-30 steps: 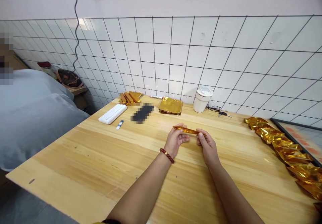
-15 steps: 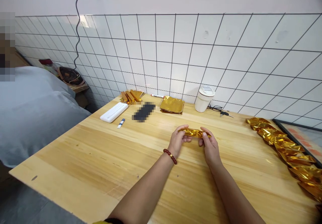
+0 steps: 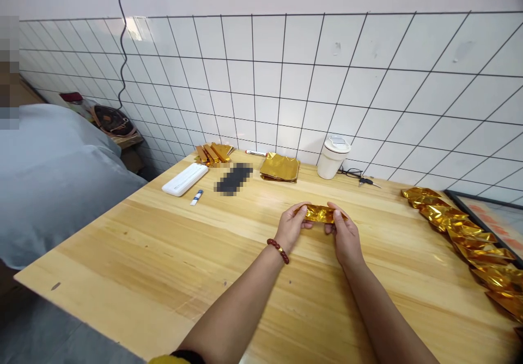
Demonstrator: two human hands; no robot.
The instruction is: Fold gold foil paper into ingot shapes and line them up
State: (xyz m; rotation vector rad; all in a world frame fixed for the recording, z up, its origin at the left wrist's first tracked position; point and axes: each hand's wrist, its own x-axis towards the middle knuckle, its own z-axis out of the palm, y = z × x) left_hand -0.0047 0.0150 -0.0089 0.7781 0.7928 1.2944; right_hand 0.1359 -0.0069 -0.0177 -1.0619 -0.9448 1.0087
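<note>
A narrow strip of folded gold foil paper [image 3: 320, 213] is stretched sideways between my two hands, just over the wooden table [image 3: 163, 266]. My left hand [image 3: 292, 225], with a red bead bracelet at its wrist, pinches the strip's left end, thumb on top. At the right end my right hand [image 3: 346, 236] grips it the same way. Beyond my hands lies a stack of flat gold foil sheets [image 3: 280, 168]. Folded gold foil pieces [image 3: 457, 230] run in an overlapping row along the right side.
Toward the wall stand a white lidded cup [image 3: 333, 158], glasses [image 3: 350, 172] and keys [image 3: 370, 182]. Further left are a white power bank [image 3: 185, 179], a small blue-and-white tube [image 3: 196, 197], a blurred dark object [image 3: 233, 179] and gold strips [image 3: 213, 154]. A person [image 3: 61, 179] sits at the left.
My thumbs have shifted onto the front of the foil strip, which now looks flatter and wider. Both hands keep hold of its ends. The view has tilted slightly.
</note>
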